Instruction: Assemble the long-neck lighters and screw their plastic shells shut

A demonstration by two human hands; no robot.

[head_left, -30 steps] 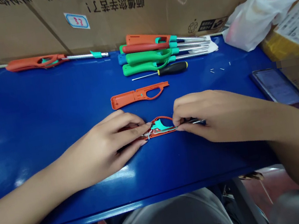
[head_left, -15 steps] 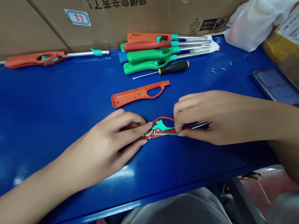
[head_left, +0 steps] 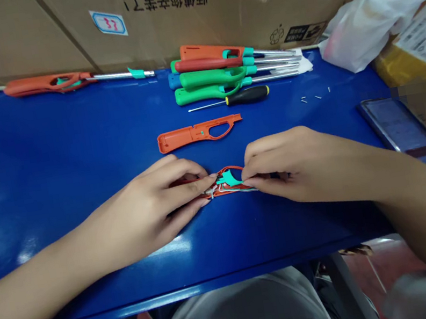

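Note:
An opened gas lighter lies in its orange half shell near the table's front, with thin wires and a turquoise trigger exposed. My left hand is closed around its handle end, thumb and fingers pressing on the shell and hiding that end. At the trigger's right tip, my right hand pinches with thumb and index finger, the other fingers curled and the lighter's front part covered. Beyond both hands lies the other orange half shell, inner side up.
Behind are a screwdriver, several assembled lighters and one orange lighter further left. Small screws lie right of them. A phone and a white plastic bag stand at the right; a cardboard box closes the back.
My right hand has shifted slightly left and up, from the lighter's front part to the trigger's tip. The metal tube under it no longer shows. My left hand keeps its place.

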